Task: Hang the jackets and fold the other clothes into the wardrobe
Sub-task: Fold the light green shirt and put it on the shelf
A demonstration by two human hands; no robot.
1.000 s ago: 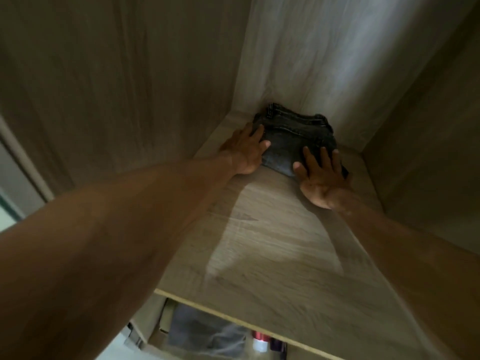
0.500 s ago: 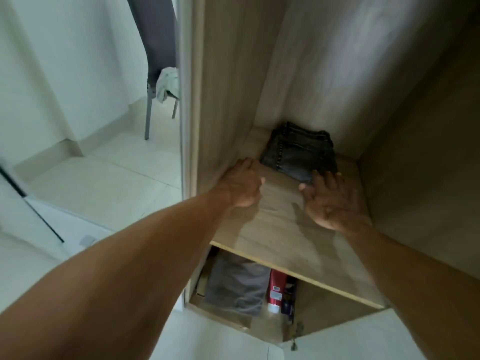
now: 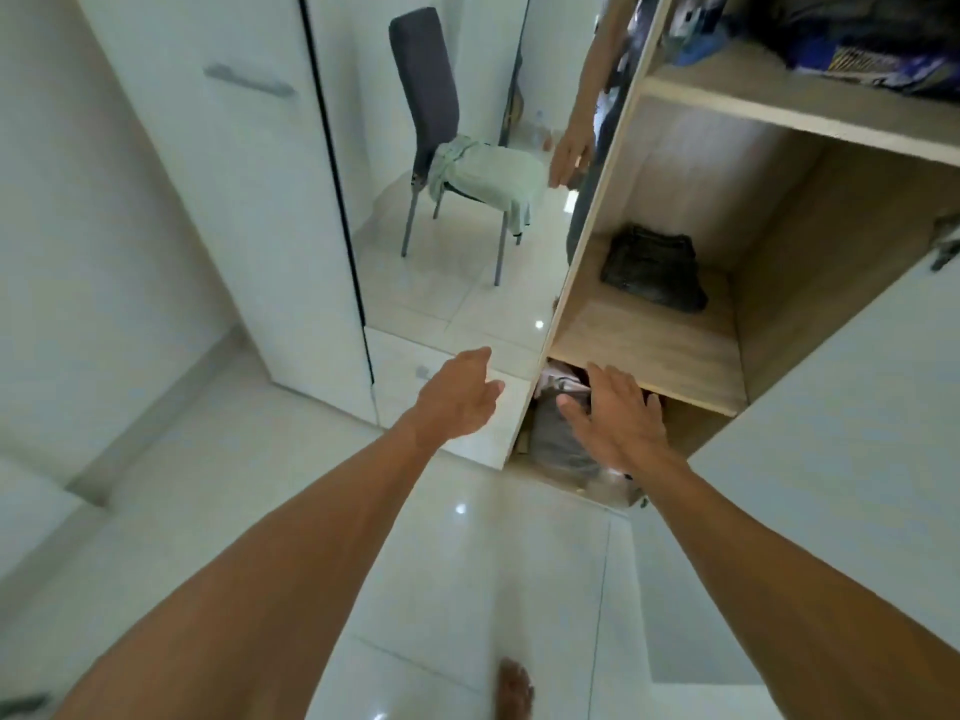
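Note:
Folded dark jeans (image 3: 653,266) lie at the back of a wooden wardrobe shelf (image 3: 649,350). My left hand (image 3: 460,394) hangs in the air in front of the wardrobe's mirrored door, fingers relaxed and empty. Just below the shelf's front edge hovers my right hand (image 3: 615,418), also with loose fingers and nothing in it. Both hands are well apart from the jeans. A pale green garment (image 3: 483,179) lies draped over a dark chair (image 3: 431,96), seen in the mirror.
The mirror (image 3: 467,283) reflects the chair and an arm. Grey clothes (image 3: 561,439) fill the compartment under the shelf. An upper shelf (image 3: 779,103) carries blue and patterned items. An open white door (image 3: 852,459) stands on the right. Glossy white floor tiles (image 3: 467,563) lie below, with my bare foot (image 3: 514,691).
Both hands have let go of the folded jeans and drawn back out of the wardrobe. The view has pulled away, now showing the mirror, chair and floor.

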